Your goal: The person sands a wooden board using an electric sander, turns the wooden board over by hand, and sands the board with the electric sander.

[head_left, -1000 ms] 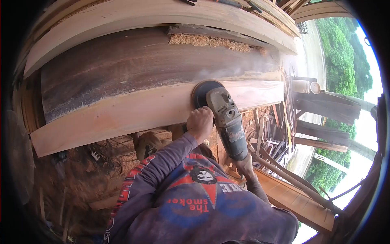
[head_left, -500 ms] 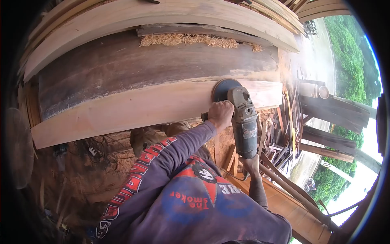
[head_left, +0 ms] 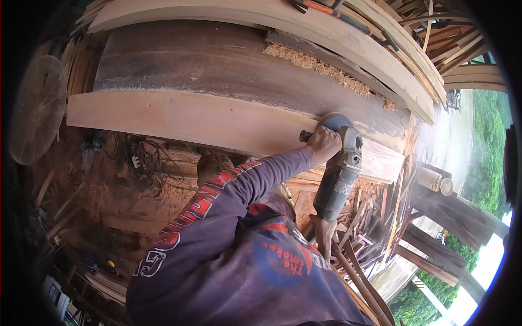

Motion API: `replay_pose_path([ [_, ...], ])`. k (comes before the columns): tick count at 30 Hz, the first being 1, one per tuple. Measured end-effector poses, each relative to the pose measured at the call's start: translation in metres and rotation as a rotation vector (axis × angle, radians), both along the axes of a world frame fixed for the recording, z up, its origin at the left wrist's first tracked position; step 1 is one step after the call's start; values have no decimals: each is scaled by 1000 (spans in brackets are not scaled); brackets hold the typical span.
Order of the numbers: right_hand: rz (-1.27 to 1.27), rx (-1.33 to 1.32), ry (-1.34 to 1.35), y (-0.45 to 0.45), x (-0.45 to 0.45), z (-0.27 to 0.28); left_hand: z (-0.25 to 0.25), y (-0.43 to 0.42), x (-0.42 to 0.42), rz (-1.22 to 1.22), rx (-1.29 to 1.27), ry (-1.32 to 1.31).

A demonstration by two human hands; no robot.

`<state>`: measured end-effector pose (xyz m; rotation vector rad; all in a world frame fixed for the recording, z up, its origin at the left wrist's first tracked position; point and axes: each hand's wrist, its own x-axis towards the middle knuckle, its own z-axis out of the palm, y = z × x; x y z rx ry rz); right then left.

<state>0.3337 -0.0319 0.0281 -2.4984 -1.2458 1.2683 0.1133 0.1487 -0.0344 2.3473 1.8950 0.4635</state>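
Observation:
An angle grinder (head_left: 333, 190) with a round, flat disc (head_left: 334, 120) is held in both my hands. Its disc lies against the upper edge of a pale plank (head_left: 190, 118), toward the plank's right end. My left hand (head_left: 324, 144) is wrapped around the side handle by the grinder's head; the handle's dark tip pokes out beyond the fist. At the back end of the body, my right hand (head_left: 324, 231) closes on the rear grip, its fingers partly hidden. The plank rests on a dark, worn board (head_left: 190, 65).
Wood shavings (head_left: 315, 65) lie along a dark strip behind. Farther back are long pale boards (head_left: 228, 12) and a hammer (head_left: 337, 16). A round fan guard (head_left: 37, 108) stands at left. Scrap wood (head_left: 375, 217) is heaped at right, near a pale cylinder (head_left: 435, 180).
My view has turned, so the plank now slopes down to the right and the hammer shows at the top. The grinder appears farther right in view, its disc still on the plank.

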Motion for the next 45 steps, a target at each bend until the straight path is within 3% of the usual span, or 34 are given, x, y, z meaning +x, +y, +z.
replay_pose_path([
  [11,542,-3,287,7,-169,10,8,-153,-241,540,-151,-82],
  [16,680,-27,224,-24,-261,-28,10,-204,-360,612,-212,-105],
  [17,603,-178,95,-32,-271,-55,11,-215,-383,613,-197,-97],
  [19,534,-333,-61,-48,-309,-56,6,-235,-428,629,-192,-110],
  [21,615,-125,269,-68,-380,-24,-1,-256,-469,663,-194,-43],
  [25,765,-40,296,-85,-466,0,10,-301,-542,657,-295,-166],
  [27,831,4,318,-89,-498,0,15,-327,-571,779,-383,-312],
  [35,1109,-6,115,-80,-613,-9,22,-384,-668,1146,-428,-278],
  [38,1139,53,182,-73,-647,1,12,-388,-684,1221,-379,-191],
  [45,1088,43,98,-67,-600,-8,23,-373,-648,1223,-463,-134],
])
